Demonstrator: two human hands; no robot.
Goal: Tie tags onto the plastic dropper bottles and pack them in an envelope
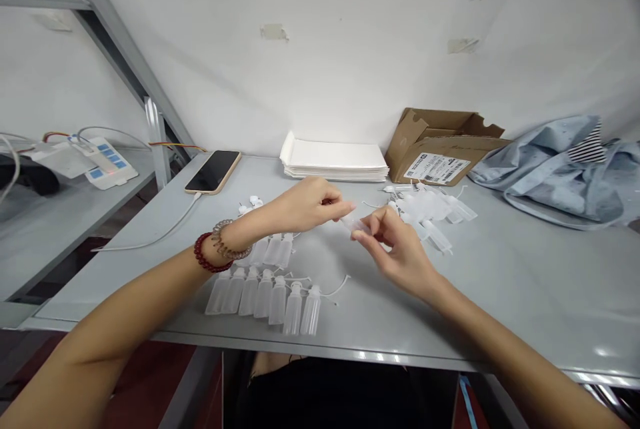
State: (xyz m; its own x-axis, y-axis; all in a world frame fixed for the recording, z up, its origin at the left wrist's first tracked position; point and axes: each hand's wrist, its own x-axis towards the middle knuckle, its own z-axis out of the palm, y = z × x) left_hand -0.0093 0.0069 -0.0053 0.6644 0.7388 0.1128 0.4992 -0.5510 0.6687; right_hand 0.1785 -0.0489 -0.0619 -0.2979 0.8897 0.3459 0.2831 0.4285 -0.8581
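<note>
Over the middle of the grey table (380, 322), a small translucent plastic bottle (354, 223) is held between my two hands. My right hand (395, 242) pinches its near end. At the other end are the closed fingertips of my left hand (315, 205); exactly what they grip there is too small to make out. Beneath and in front of my left wrist lie rows of similar small bottles (264, 295), several with thin white strings. Beyond my right hand is a loose pile of such bottles (430, 209), also with strings.
A stack of white envelopes (335, 159) and an open cardboard box (440, 149) stand against the wall. At the right lies a light blue cloth bag (545, 169). A phone (213, 172) with a white charging cable (170, 235) rests at the left. Small white caps (256, 201) lie behind my left forearm.
</note>
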